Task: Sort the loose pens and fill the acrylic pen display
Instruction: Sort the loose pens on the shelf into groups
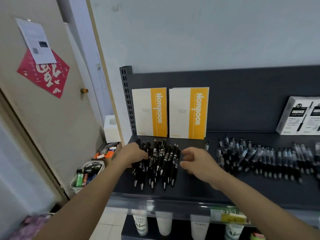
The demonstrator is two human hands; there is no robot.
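Pens with black barrels lie heaped at the left of the dark shelf, below two yellow notebooks leaning on its back panel. The left grip rests on the heap's left edge, fingertips hidden among the pens; whether it grasps any I cannot tell. The right grip hovers just right of the heap, loosely curled, released. Clear-barrelled pens spread farther right.

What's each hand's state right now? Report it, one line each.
Left hand: on the left edge of the black pen pile; fingertips hidden among the pens, grip cannot be told.
Right hand: open, holding nothing, beside the pile.
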